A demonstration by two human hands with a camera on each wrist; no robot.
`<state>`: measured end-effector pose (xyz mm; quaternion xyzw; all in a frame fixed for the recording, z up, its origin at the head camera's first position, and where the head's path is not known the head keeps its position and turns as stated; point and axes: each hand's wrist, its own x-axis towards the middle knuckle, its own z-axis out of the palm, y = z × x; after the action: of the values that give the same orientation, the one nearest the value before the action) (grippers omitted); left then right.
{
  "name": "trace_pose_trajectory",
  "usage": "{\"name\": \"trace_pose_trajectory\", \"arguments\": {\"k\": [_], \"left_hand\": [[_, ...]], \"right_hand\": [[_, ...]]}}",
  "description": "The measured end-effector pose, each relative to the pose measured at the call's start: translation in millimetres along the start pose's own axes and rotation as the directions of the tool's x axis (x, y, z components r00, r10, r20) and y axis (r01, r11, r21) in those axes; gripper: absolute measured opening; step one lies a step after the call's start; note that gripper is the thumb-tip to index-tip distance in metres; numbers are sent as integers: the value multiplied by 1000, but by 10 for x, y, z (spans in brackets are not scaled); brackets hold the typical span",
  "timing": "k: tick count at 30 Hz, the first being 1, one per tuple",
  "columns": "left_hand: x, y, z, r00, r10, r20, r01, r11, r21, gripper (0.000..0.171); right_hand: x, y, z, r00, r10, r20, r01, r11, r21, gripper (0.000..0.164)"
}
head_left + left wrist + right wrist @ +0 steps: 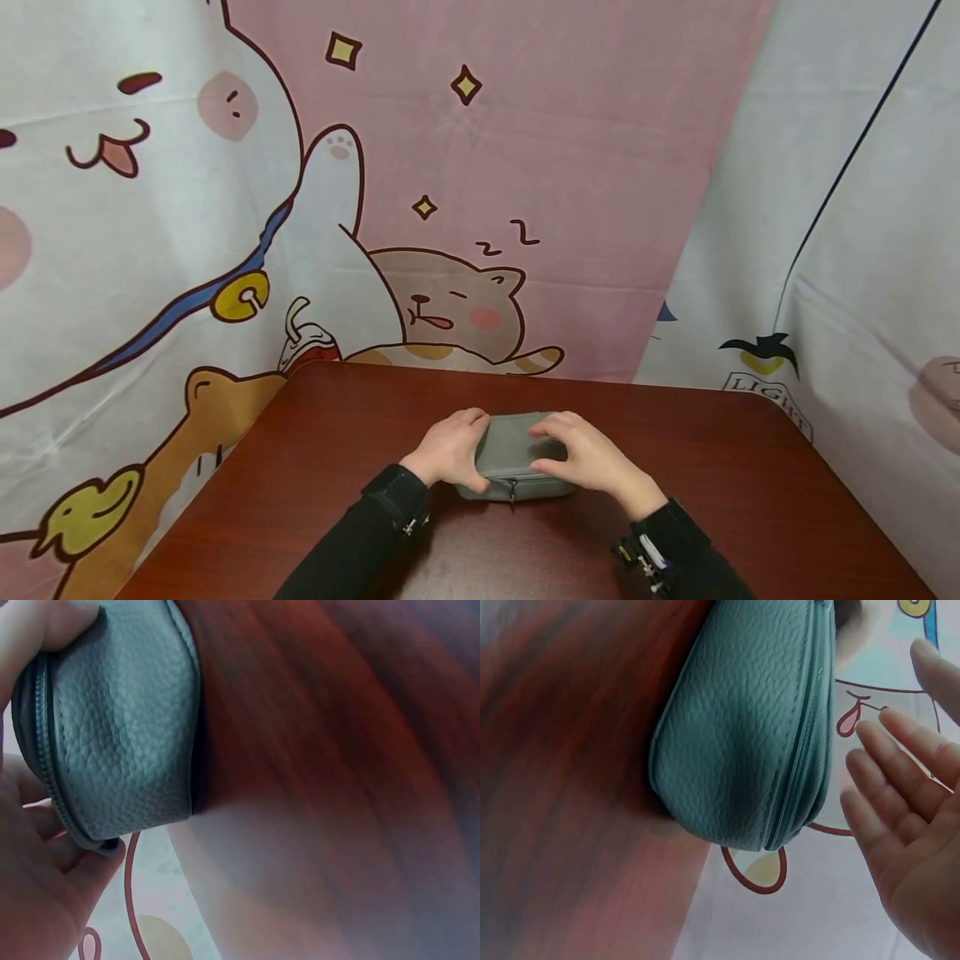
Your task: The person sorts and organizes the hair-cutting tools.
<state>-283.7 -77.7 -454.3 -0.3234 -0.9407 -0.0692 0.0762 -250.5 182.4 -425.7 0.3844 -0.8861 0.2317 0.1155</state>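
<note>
A grey-green zippered pouch (510,446) with a pebbled, leather-like surface lies flat on the brown table, its zipper pull (513,490) hanging at the front. My left hand (454,450) grips the pouch's left end, thumb at the near corner and fingers round the far one. In the left wrist view, the thumb presses the side of the pouch (127,727). Over the right end my right hand (588,457) is spread, thumb apart from the fingers. The right wrist view shows that hand (907,802) beside the pouch (735,727) with a gap between them.
The reddish-brown wooden table (675,433) extends around the pouch on all sides. Behind it hangs a pink and white cloth (600,167) printed with cartoon animals, and a white cloth (862,208) hangs along the right. Dark sleeves (360,542) cover both forearms.
</note>
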Motion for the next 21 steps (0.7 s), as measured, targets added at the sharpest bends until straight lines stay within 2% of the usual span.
{"name": "trace_pose_trajectory", "arguments": {"k": [6,10,15,21], "left_hand": [[73,30,8,1000,24,17,-24,1000,-10,99],[119,47,43,999,27,33,-26,1000,-12,99],[165,72,61,999,22,45,-21,1000,-4,100],[176,97,27,998,20,62,-20,1000,-1,101]], "right_hand": [[59,111,27,999,29,17,-26,990,-142,75],[93,164,48,995,73,74,-60,983,-172,98],[138,203,63,968,125,218,-87,981,-173,119],[174,250,76,931,154,331,-82,971,-222,127]]}}
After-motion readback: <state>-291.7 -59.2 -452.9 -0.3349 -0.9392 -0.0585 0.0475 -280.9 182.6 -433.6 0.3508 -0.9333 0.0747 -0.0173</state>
